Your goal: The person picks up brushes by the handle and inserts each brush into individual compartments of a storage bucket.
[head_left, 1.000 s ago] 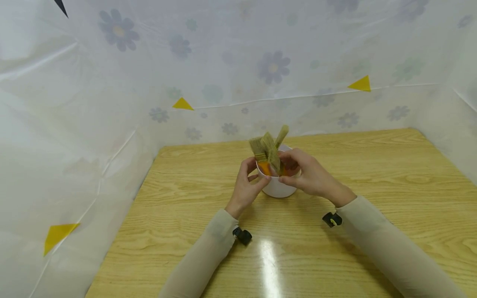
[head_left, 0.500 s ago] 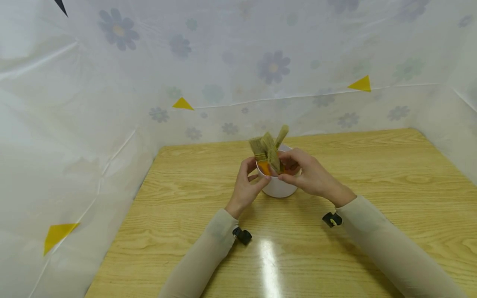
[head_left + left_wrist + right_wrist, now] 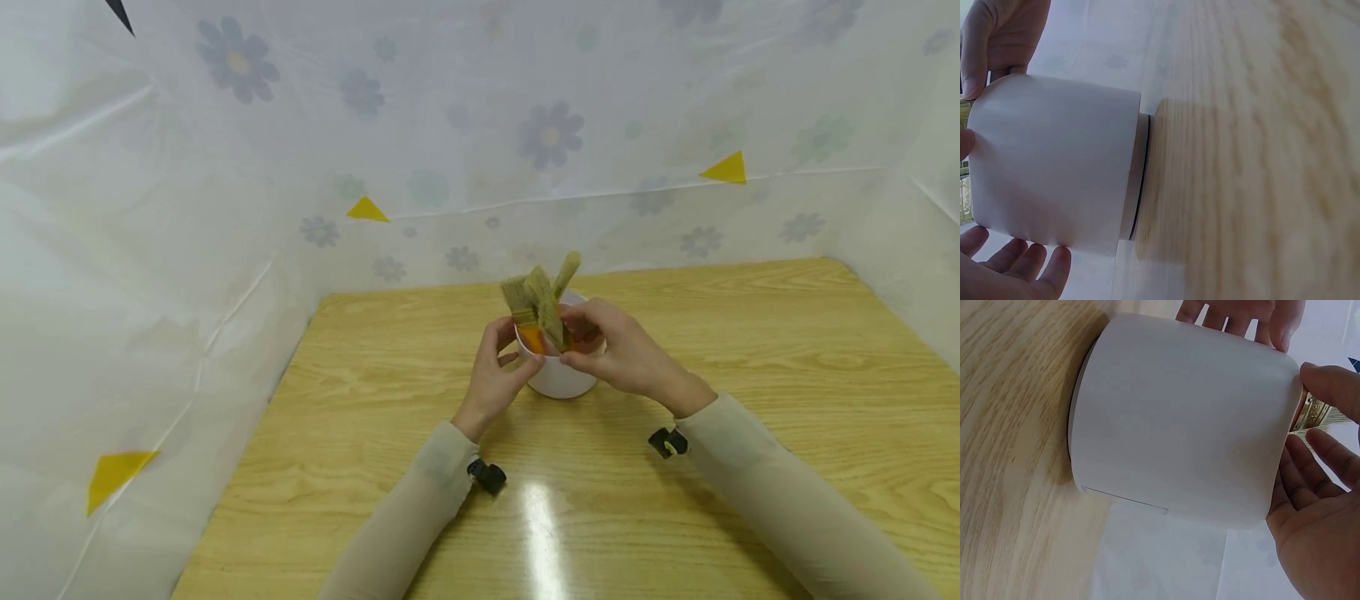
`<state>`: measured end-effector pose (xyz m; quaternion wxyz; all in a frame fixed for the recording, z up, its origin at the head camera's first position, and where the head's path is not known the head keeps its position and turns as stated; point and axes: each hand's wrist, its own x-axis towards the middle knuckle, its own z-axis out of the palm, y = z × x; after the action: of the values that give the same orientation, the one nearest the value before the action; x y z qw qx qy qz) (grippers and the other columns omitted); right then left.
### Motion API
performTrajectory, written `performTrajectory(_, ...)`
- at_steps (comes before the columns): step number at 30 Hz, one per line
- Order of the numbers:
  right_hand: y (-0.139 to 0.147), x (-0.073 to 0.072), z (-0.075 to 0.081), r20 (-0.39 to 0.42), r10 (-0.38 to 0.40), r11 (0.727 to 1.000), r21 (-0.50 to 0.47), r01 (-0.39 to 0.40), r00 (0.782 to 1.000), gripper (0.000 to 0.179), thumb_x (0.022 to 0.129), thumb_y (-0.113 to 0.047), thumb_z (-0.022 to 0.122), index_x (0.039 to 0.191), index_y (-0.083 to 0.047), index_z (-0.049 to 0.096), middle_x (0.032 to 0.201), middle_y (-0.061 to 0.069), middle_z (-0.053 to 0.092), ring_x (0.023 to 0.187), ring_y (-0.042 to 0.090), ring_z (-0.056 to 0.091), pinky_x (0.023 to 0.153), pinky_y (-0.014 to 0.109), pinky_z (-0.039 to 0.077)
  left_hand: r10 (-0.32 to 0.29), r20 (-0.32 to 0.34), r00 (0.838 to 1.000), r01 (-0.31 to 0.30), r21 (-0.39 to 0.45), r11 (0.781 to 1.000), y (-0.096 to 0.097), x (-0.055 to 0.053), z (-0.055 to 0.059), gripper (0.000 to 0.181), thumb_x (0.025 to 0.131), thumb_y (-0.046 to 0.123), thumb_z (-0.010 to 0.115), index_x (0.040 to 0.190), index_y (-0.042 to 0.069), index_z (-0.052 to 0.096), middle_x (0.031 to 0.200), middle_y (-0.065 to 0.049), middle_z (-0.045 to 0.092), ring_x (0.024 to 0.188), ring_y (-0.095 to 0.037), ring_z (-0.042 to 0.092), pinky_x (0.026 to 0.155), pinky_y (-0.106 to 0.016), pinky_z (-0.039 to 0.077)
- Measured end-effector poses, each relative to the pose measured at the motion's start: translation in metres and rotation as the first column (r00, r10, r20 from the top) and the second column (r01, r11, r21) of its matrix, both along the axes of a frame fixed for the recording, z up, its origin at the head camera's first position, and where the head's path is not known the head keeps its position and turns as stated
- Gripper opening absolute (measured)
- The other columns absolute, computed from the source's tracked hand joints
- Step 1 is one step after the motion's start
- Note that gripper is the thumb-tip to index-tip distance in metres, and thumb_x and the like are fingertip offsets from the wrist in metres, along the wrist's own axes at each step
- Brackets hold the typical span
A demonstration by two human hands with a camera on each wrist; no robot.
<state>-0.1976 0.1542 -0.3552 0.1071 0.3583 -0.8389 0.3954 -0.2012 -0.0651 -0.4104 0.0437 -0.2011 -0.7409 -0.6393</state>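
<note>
A round white brush holder (image 3: 562, 380) stands upright on the table, with a slanted mouth. Several paintbrushes (image 3: 546, 307) stick out of it, bristles up; a flat one with an orange handle (image 3: 532, 338) leans left. My left hand (image 3: 495, 373) grips the holder's left side, thumb at the front rim, fingers along the wall (image 3: 1054, 162). From the right, my right hand (image 3: 628, 354) grips the rim, its thumb in front and its index finger close to the bristles. The lower ends of the brushes are hidden inside the holder, as are some right fingertips.
The wooden table (image 3: 390, 400) carries a bright light reflection near the front. White flowered sheeting (image 3: 465, 125) rises behind it and at both sides. Yellow triangles (image 3: 726, 169) mark the sheeting. A narrow dark-edged base (image 3: 1142, 175) shows under the holder.
</note>
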Motion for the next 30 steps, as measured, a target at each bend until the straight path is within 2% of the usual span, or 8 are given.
performTrajectory(5, 0.0, 0.001, 0.0, 0.015, -0.001, 1.0, 0.006, 0.001, 1.0, 0.051, 0.082, -0.012, 0.076, 0.128, -0.009, 0.054, 0.104, 0.004, 0.056, 0.082, 0.014, 0.058, 0.067, 0.032, 0.053, -0.013, 0.01, 1.0, 0.013, 0.006, 1.0, 0.001, 0.005, 0.006, 0.064, 0.088, 0.012, 0.068, 0.143, 0.011, 0.034, 0.14, -0.012, 0.041, 0.13, -0.029, 0.039, 0.102, -0.053, 0.037)
performTrajectory(9, 0.001, 0.002, 0.001, 0.008, -0.009, 1.0, 0.016, 0.009, 1.0, 0.052, 0.082, -0.011, 0.076, 0.128, -0.009, 0.054, 0.103, 0.005, 0.056, 0.082, 0.014, 0.058, 0.067, 0.032, 0.053, -0.041, 0.013, 0.999, 0.041, 0.007, 0.999, 0.001, 0.013, 0.023, 0.064, 0.088, 0.007, 0.065, 0.142, 0.001, 0.032, 0.14, -0.019, 0.039, 0.13, -0.036, 0.037, 0.102, -0.057, 0.035)
performTrajectory(12, 0.001, 0.002, 0.001, -0.003, -0.013, 1.0, 0.017, 0.013, 1.0, 0.054, 0.081, -0.011, 0.077, 0.13, -0.008, 0.053, 0.104, 0.005, 0.056, 0.082, 0.014, 0.058, 0.067, 0.032, 0.053, -0.038, 0.014, 0.999, 0.038, 0.005, 0.999, 0.001, 0.019, 0.033, 0.062, 0.088, 0.004, 0.064, 0.141, -0.002, 0.032, 0.139, -0.021, 0.039, 0.129, -0.038, 0.038, 0.101, -0.058, 0.035)
performTrajectory(20, 0.003, 0.008, 0.0, -0.01, -0.031, 0.999, 0.034, 0.031, 0.999, 0.055, 0.081, -0.011, 0.077, 0.13, -0.006, 0.052, 0.107, 0.005, 0.056, 0.084, 0.016, 0.059, 0.068, 0.033, 0.054, -0.033, 0.04, 0.999, 0.034, -0.012, 0.999, 0.002, 0.022, 0.032, 0.063, 0.088, 0.004, 0.064, 0.142, -0.001, 0.032, 0.14, -0.019, 0.039, 0.13, -0.036, 0.038, 0.102, -0.057, 0.035)
performTrajectory(30, 0.01, 0.008, 0.001, -0.063, -0.016, 0.999, 0.041, 0.019, 0.998, 0.06, 0.079, -0.009, 0.078, 0.133, -0.006, 0.051, 0.111, 0.006, 0.057, 0.086, 0.013, 0.059, 0.071, 0.03, 0.053, -0.038, 0.047, 0.998, 0.04, -0.031, 0.999, 0.001, 0.022, 0.035, 0.065, 0.09, 0.007, 0.064, 0.144, -0.001, 0.029, 0.143, -0.021, 0.035, 0.132, -0.036, 0.036, 0.103, -0.056, 0.034)
